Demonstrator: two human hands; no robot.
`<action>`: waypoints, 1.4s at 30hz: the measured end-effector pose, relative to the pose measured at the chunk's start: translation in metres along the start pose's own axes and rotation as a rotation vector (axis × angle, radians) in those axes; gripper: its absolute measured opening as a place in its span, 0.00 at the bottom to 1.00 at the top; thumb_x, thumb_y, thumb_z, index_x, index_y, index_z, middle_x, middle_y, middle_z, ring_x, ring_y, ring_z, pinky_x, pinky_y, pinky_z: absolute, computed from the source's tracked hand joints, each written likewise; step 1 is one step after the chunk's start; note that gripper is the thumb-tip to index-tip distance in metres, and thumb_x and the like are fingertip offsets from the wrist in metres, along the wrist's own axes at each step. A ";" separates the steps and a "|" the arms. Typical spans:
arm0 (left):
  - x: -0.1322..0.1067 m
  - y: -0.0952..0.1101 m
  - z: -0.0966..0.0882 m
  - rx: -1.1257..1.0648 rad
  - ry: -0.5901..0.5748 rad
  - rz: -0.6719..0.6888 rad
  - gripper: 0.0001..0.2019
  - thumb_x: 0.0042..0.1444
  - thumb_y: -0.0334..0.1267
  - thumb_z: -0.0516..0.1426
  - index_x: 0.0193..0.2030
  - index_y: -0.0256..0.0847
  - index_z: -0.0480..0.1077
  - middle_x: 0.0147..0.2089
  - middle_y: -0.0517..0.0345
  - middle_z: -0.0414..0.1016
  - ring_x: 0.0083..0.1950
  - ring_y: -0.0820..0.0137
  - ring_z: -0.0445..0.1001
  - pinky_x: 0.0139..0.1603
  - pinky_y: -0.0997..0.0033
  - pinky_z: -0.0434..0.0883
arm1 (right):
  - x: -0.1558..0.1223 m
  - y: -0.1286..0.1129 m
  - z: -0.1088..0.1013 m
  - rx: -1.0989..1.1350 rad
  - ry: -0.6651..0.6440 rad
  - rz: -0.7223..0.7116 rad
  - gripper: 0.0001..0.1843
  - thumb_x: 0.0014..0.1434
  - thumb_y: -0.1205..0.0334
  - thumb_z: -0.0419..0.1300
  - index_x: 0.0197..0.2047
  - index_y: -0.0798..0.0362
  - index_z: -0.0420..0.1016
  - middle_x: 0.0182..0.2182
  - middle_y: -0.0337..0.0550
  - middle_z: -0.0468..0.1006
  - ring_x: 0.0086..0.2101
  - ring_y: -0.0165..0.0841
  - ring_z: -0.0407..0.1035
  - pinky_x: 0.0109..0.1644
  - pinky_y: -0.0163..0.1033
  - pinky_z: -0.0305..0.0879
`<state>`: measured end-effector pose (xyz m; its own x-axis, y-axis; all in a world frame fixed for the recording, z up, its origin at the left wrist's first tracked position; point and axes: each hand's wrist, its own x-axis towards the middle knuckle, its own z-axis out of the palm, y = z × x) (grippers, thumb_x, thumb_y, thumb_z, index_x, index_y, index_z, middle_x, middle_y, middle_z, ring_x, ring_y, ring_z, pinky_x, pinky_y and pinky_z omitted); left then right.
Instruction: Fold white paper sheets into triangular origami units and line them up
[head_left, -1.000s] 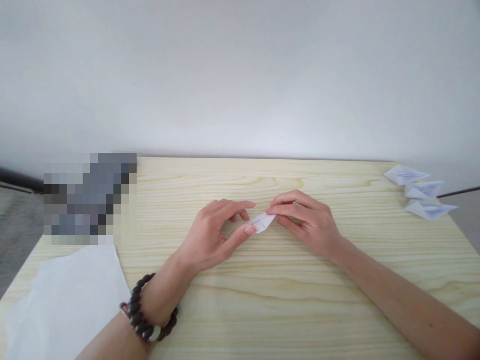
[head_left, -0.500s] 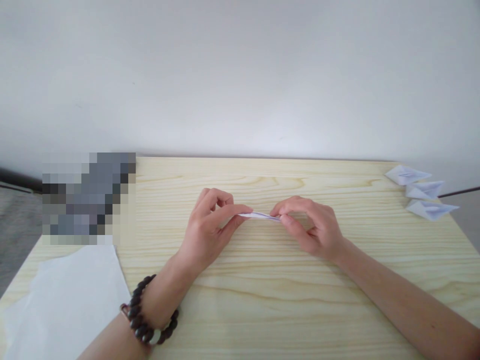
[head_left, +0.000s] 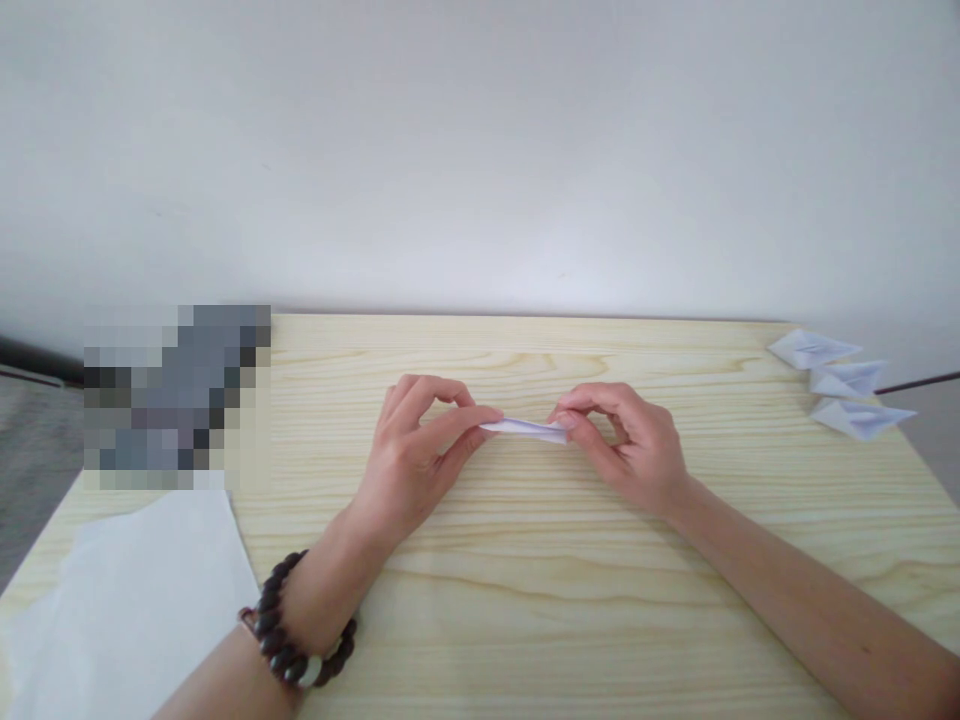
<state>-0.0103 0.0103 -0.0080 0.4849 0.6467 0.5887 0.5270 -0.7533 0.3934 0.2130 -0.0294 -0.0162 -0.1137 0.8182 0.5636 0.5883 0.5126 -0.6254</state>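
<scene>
L hand [head_left: 405, 450]: pinching folded paper [head_left: 525, 430] – one end
R hand [head_left: 639, 455]: pinching opp. end
Folded paper: poss. tear or skewed crease – from uneven tugging

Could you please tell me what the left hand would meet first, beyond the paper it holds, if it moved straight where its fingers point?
Most likely the right hand, whose fingers hold the other end of the folded paper, though depth is unclear from this one view.
</scene>
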 end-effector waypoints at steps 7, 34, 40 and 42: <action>-0.001 0.008 0.001 0.099 -0.038 0.156 0.13 0.55 0.36 0.63 0.47 0.46 0.71 0.41 0.55 0.76 0.43 0.65 0.69 0.43 0.63 0.64 | -0.001 -0.001 0.000 -0.035 -0.038 -0.072 0.06 0.61 0.68 0.58 0.42 0.49 0.70 0.31 0.38 0.81 0.31 0.29 0.77 0.35 0.32 0.73; -0.003 0.014 0.005 -0.049 -0.002 0.086 0.10 0.59 0.25 0.57 0.46 0.38 0.66 0.39 0.57 0.77 0.40 0.74 0.76 0.44 0.77 0.73 | -0.001 0.000 -0.001 -0.039 -0.017 -0.301 0.11 0.56 0.74 0.62 0.42 0.53 0.72 0.36 0.44 0.72 0.33 0.28 0.70 0.34 0.33 0.69; -0.003 0.019 0.004 -0.097 0.013 0.022 0.08 0.57 0.26 0.57 0.43 0.39 0.68 0.36 0.61 0.77 0.37 0.77 0.77 0.40 0.81 0.73 | -0.004 0.001 -0.001 -0.124 -0.052 -0.303 0.14 0.57 0.73 0.63 0.46 0.52 0.74 0.35 0.41 0.72 0.31 0.25 0.69 0.33 0.31 0.68; -0.003 0.019 0.005 -0.120 0.010 0.036 0.08 0.57 0.25 0.57 0.43 0.38 0.68 0.37 0.60 0.78 0.37 0.77 0.77 0.41 0.82 0.73 | -0.004 0.000 0.000 -0.141 -0.050 -0.295 0.14 0.57 0.73 0.63 0.46 0.52 0.75 0.35 0.41 0.72 0.31 0.25 0.69 0.34 0.31 0.68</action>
<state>0.0014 -0.0059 -0.0056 0.4948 0.6183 0.6106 0.4217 -0.7852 0.4534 0.2139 -0.0322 -0.0184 -0.3326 0.6536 0.6798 0.6288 0.6909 -0.3567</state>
